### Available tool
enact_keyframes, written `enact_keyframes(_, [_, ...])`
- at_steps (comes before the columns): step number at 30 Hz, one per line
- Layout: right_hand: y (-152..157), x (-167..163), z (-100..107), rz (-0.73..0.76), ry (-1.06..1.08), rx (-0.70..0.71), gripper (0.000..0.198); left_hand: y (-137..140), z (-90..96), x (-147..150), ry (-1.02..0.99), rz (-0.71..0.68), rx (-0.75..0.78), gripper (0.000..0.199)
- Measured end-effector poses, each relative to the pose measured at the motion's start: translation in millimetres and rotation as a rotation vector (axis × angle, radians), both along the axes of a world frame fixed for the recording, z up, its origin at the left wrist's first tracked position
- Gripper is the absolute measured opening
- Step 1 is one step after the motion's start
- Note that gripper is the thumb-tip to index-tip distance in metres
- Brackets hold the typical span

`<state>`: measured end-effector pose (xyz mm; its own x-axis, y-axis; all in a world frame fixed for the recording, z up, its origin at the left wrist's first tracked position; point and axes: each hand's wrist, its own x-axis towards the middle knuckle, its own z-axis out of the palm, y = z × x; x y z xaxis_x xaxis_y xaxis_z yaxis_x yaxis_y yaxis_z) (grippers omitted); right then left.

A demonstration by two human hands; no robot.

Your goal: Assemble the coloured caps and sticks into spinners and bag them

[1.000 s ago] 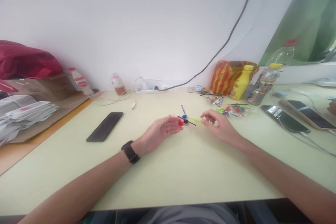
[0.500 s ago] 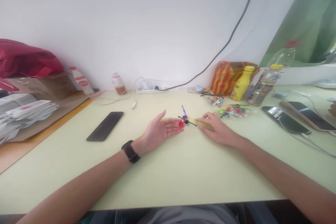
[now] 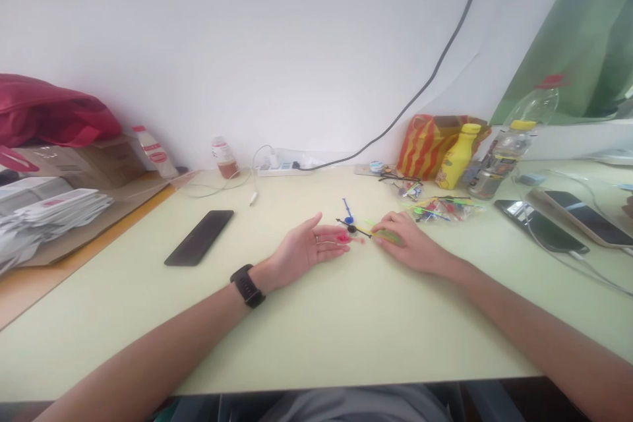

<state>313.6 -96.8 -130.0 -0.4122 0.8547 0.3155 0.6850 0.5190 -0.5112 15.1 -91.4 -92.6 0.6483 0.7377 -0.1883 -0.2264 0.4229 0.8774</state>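
Observation:
My left hand (image 3: pixel 302 249) lies palm up with its fingers stretched out. A blurred red plastic clock hand (image 3: pixel 343 238) is at its fingertips; whether it rests on them cannot be told. My right hand (image 3: pixel 408 241) is curled with fingertips pressed together around a yellow-green piece (image 3: pixel 389 236), partly hidden by the fingers. Between the hands a black clock hand (image 3: pixel 351 229) with pointed tips lies on the table, its right end close to my right fingertips. Just behind it is a blue clock hand (image 3: pixel 349 219), its pointer away from me.
A black phone (image 3: pixel 198 238) lies on the left of the table (image 3: pixel 316 336). Bagged coloured pieces (image 3: pixel 445 208) lie beyond my right hand, near a yellow bottle (image 3: pixel 457 157) and a striped bag (image 3: pixel 415 145). Two phones (image 3: pixel 541 225) with cables are at right; a power strip (image 3: pixel 281 170) stands along the wall.
The red clock hand has shifted slightly down, its blurred tip now pointing right. The yellow-green strip behind the black piece shows less. Both hands have hardly moved.

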Motion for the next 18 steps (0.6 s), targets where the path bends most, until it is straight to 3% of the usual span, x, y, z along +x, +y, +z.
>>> enact_keyframes(11, [-2,-2,3,0.028,0.019,-0.027,0.022,-4,0.0,2,0.03,-0.016,0.121,0.044])
enact_keyframes(15, [-3,-1,3,0.036,0.022,-0.022,0.023,-4,-6.1,4,0.154,-0.005,0.256,0.043])
enact_keyframes(18, [-3,-1,3,0.042,0.026,-0.022,0.02,-8,-13.9,6,0.3,0.028,0.461,0.042])
